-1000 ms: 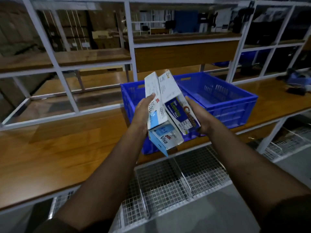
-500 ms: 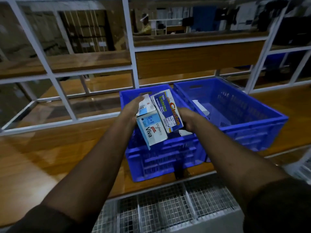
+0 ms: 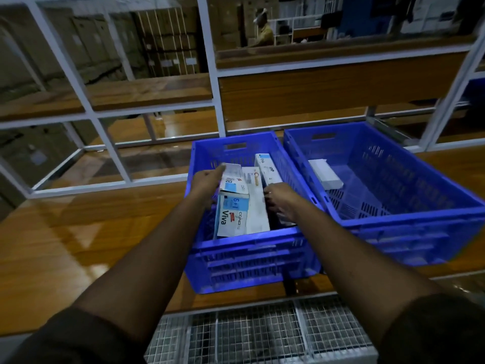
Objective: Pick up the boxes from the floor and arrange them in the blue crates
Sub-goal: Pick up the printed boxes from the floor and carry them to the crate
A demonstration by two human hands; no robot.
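We reach both arms forward into the left crate (image 3: 252, 248), one of two blue crates standing side by side on a glossy wooden desk (image 3: 91, 240). Our left hand (image 3: 207, 183) lies against the left side of a Viva box (image 3: 232, 206), fingers fairly straight along its edge, most likely steadying it so it settles upright against the near wall. Beside that box, and touching it, stands a white box (image 3: 256, 198) with red lettering on top. Our right hand (image 3: 279, 199) sits on the right side of that pair with fingers loosely curled; we cannot tell whether it grips anything or merely nudges the boxes together. A third box (image 3: 267, 168) stands behind, nearer the far wall, so the packing seems meant to run in tidy rows. The right crate (image 3: 393, 214) holds only one small white box (image 3: 325, 173), lying flat by its left wall. Below the desk edge we see a wire mesh shelf (image 3: 262, 337). Behind the crates rises a white metal frame (image 3: 210, 74) with wooden shelves, and beyond it a dim storeroom with stacked cartons and a distant person.
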